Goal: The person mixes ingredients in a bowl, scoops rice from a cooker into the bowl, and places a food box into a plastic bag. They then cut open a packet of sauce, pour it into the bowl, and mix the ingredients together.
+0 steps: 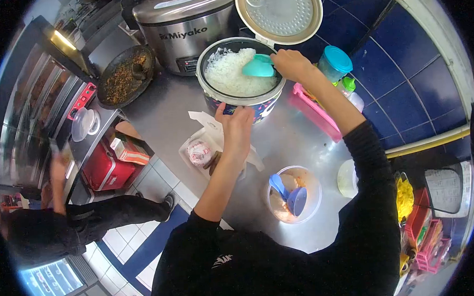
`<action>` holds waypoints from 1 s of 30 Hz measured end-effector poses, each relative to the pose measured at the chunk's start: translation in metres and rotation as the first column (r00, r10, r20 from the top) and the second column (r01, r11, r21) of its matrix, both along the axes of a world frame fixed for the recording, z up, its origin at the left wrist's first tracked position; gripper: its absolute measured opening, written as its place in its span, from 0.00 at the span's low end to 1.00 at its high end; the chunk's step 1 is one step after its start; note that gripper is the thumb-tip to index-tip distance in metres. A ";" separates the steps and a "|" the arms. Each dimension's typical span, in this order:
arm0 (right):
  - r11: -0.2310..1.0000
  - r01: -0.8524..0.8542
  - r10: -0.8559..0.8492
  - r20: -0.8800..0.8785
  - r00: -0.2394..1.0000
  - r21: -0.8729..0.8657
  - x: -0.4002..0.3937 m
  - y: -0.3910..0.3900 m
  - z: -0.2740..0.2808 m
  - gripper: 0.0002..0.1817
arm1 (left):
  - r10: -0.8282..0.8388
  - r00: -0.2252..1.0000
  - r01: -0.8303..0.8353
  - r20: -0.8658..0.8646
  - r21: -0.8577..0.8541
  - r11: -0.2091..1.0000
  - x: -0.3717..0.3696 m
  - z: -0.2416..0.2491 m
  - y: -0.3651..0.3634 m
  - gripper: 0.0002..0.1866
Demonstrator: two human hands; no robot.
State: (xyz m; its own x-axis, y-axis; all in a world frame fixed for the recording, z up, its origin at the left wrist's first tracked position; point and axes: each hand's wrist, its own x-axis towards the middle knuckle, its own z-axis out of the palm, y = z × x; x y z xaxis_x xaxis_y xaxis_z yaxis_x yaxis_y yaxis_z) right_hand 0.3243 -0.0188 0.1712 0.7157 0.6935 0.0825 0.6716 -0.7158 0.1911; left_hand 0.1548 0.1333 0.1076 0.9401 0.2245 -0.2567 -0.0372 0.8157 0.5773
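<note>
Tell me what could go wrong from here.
Loose rice might spill over the rim of the patterned cooker as the right hand works the teal scoop.

The raised lid could drop onto that hand if knocked.

The left hand is at the cooker's front, with its forearm across the open white box in view, so it might brush the box.

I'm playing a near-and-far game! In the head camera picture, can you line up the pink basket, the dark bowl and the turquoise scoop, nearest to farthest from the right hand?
From the right hand:
1. Turquoise scoop: in its grip.
2. Pink basket: just below it in the picture.
3. Dark bowl: far over on the left.
</note>
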 end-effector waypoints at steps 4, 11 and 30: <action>1.000 -0.006 0.006 -0.047 0.999 -0.005 -0.010 0.003 0.015 0.06 | -0.020 1.000 0.020 0.009 0.015 1.000 -0.002 0.002 0.002 0.43; 0.996 -0.087 0.087 -0.314 0.945 0.016 -0.021 0.008 0.018 0.16 | -0.011 0.999 0.010 0.032 0.020 1.000 -0.004 -0.004 0.000 0.43; 0.430 0.729 0.236 -0.846 0.478 0.532 -0.038 -0.035 0.001 0.12 | -0.170 0.892 -0.001 0.419 0.378 0.926 -0.069 0.081 0.027 0.22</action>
State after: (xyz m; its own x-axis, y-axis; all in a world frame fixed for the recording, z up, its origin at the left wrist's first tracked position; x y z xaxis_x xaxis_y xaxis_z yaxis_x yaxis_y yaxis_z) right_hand 0.2862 -0.0535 0.1726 0.8883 0.3954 -0.2338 -0.1073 -0.3162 -0.9426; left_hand 0.0856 0.1603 0.1890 0.9543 0.1351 0.2665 -0.2950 0.5669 0.7692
